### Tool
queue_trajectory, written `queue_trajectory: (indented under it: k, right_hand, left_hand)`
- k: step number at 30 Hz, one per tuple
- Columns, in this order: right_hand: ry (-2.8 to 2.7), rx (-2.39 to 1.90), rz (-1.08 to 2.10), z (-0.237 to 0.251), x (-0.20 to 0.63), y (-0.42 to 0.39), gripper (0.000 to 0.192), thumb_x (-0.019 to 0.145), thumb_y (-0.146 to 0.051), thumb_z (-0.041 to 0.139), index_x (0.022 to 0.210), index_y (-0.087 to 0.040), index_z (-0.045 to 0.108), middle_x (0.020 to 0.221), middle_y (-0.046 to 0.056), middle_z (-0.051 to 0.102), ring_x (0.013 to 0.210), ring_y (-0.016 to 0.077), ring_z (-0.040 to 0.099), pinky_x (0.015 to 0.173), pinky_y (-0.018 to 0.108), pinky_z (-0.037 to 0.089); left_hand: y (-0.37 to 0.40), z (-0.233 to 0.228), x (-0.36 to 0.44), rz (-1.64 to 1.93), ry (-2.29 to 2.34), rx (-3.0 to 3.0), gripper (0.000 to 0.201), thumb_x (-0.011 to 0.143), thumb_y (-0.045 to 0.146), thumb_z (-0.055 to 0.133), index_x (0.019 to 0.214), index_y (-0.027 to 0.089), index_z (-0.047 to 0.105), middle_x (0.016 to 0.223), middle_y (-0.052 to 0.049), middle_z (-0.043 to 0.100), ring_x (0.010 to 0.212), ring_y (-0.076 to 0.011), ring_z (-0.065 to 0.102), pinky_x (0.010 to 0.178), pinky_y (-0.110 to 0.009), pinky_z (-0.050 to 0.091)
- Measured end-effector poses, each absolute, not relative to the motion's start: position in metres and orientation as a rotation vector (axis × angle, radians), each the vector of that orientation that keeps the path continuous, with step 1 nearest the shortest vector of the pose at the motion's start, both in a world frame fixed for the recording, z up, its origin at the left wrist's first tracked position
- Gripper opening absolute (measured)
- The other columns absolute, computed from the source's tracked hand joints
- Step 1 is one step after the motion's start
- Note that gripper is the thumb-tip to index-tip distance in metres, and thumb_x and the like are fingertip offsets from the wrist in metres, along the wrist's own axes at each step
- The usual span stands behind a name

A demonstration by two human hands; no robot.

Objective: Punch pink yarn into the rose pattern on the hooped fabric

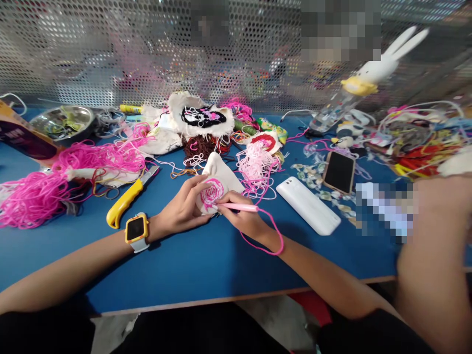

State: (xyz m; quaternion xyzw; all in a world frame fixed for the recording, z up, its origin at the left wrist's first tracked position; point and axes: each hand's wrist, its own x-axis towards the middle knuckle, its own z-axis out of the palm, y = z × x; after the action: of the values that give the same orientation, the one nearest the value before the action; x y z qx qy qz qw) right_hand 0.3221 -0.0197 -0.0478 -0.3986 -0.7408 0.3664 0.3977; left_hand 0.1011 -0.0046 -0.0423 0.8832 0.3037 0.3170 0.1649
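Cloth patch (217,189) with pink spiral, bench (184,260) centre, left hand (182,209) fingers pinching it, right hand (241,216) fingers pinching one pink punch needle (238,207), two phones (308,205) at three o'clock, one yellow knife (123,202) at nine o'clock

Blue worktop against a mesh screen

A blue, wood-edged worktop (191,265) runs to a perforated grey metal screen (110,44) along its far edge.

Cam: one, head-worn.
Faces: fwd + down over blue table (191,265), toward perforated screen (110,44).
Range: close, forearms fill the bottom.
Shared: n/a, single view.
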Motion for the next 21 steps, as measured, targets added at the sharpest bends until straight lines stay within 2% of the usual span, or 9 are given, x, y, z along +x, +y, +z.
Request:
queue_trajectory:
  k: [4,7,11,16,21]
  right_hand:
    - [-1.829,-1.055,0.993,-0.044,0.328,-0.023,0.009,0.089,-0.036,0.06,0.084,-0.028,0.062,0.086,0.001,0.068,0.082,0.0203,0.065,0.075,0.039,0.053]
    - [-1.77,-1.287,1.032,-0.043,0.333,-0.024,0.013,0.087,-0.045,0.061,0.086,-0.032,0.063,0.091,0.005,0.07,0.087,0.022,0.068,0.077,0.037,0.055]
    - [-1.875,-1.634,0.858,-0.045,0.337,-0.024,0.021,0.087,-0.054,0.058,0.088,-0.035,0.068,0.093,0.01,0.071,0.091,0.0234,0.069,0.074,0.034,0.057]
    - [-1.887,-1.538,0.834,-0.052,0.341,-0.023,0.036,0.088,-0.062,0.049,0.087,-0.032,0.07,0.09,0.013,0.071,0.088,0.0226,0.069,0.071,0.037,0.054]
    - [-1.756,-1.489,0.986,-0.055,0.341,-0.022,0.034,0.085,-0.062,0.053,0.082,-0.031,0.065,0.087,0.012,0.07,0.085,0.0234,0.068,0.072,0.039,0.056]
  left_hand:
    - [-0.003,-0.042,0.101,0.95,0.847,2.563,0.075,0.083,0.041,0.07,0.142,0.021,0.027,0.142,-0.022,0.036,0.132,-0.0354,0.044,0.101,-0.054,0.049]
    - [-0.001,-0.044,0.099,0.943,0.853,2.574,0.077,0.081,0.04,0.071,0.141,0.021,0.027,0.141,-0.022,0.036,0.133,-0.0365,0.042,0.103,-0.056,0.046]
    - [0.001,-0.044,0.099,0.938,0.855,2.576,0.076,0.081,0.04,0.071,0.14,0.022,0.028,0.141,-0.021,0.036,0.133,-0.036,0.042,0.103,-0.056,0.046]
    - [0.001,-0.043,0.099,0.945,0.841,2.576,0.075,0.081,0.039,0.072,0.14,0.02,0.029,0.14,-0.022,0.037,0.132,-0.0352,0.043,0.104,-0.055,0.047]
    - [0.0,-0.043,0.098,0.926,0.85,2.563,0.074,0.082,0.039,0.071,0.14,0.021,0.029,0.142,-0.022,0.035,0.129,-0.0343,0.047,0.098,-0.05,0.052]
